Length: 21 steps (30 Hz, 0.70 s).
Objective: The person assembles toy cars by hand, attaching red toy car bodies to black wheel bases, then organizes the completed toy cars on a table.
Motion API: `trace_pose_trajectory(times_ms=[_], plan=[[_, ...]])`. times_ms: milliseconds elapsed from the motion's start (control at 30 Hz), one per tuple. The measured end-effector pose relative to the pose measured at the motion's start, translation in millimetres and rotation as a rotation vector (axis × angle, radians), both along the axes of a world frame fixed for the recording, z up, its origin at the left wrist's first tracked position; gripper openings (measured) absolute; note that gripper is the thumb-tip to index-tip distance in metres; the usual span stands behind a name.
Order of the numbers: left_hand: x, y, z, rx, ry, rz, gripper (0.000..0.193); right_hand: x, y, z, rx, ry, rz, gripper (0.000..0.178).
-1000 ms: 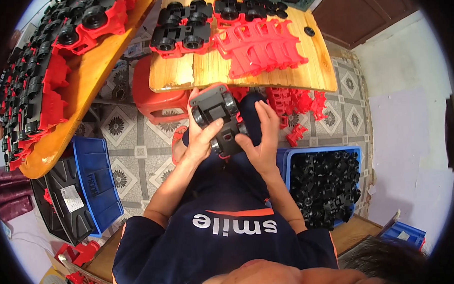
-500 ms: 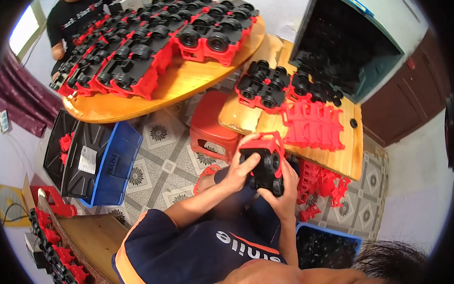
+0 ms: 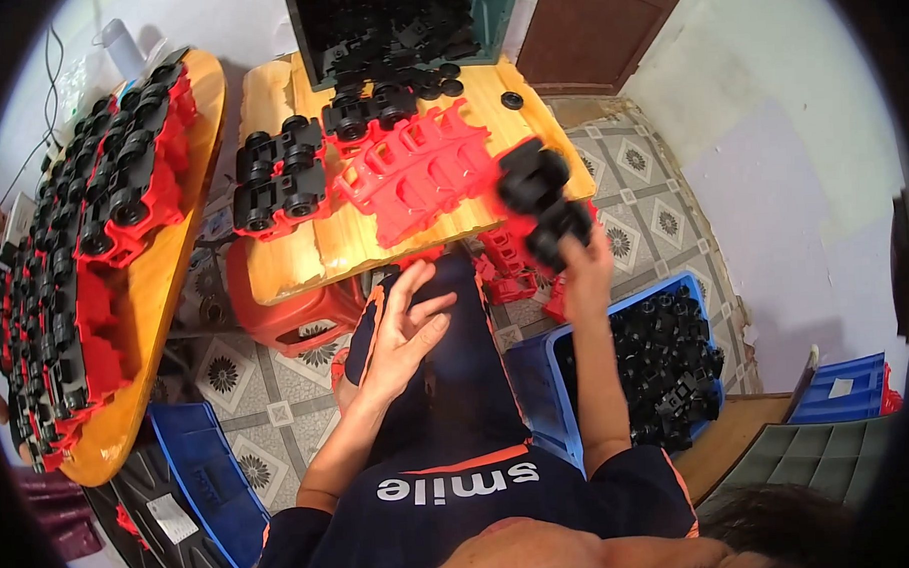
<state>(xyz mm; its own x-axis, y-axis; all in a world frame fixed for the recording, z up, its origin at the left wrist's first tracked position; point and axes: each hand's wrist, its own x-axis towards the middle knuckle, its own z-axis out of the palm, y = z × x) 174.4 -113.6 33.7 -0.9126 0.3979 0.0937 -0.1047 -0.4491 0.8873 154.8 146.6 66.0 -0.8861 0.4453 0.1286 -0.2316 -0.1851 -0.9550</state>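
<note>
Off the right end of the small wooden table (image 3: 299, 264), my right hand (image 3: 588, 271) grips a toy car (image 3: 536, 186) by its near end. Its black underside and black wheels face up, blurred by motion; a bit of red body shows at one side. My left hand (image 3: 408, 331) is above my lap with its fingers spread and nothing in them. Closest to it is the table's front edge. On that table lie a row of bare red car bodies (image 3: 411, 175) and several assembled toy cars (image 3: 281, 175), wheels up.
A blue crate (image 3: 553, 381) of black parts stands beside my right forearm. More red bodies (image 3: 504, 267) lie under the table. Behind it is a dark bin (image 3: 405, 25). At left, a larger table (image 3: 166, 334) bears rows of toy cars; a red stool (image 3: 301, 324) stands between.
My view has turned to the right. The toy car was held in both hands; now my left hand has let go, and my right hand has carried it out to the right.
</note>
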Motion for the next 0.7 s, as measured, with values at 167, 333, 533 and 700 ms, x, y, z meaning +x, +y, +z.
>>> trace_pose_trajectory(times_ms=[167, 333, 533, 700], plan=[[7.4, -2.6, -24.8, -0.089, -0.086, -0.086, 0.057, -104.5, 110.6, 5.0, 0.098, -0.052, -0.044, 0.029], [15.0, -13.4, -40.0, -0.156, -0.183, -0.084, 0.049, -224.7, 148.1, -23.2, 0.192, -0.355, 0.092, 0.04], [12.9, -24.0, -49.4, -0.221, -0.19, -0.01, 0.048, -312.2, 108.9, -13.4, 0.165, -0.235, 0.36, 0.04], [-33.6, 7.9, -3.2, -0.804, 0.615, 0.232, 0.043, -354.7, 126.7, -39.4, 0.542, -0.041, -0.071, 0.042]])
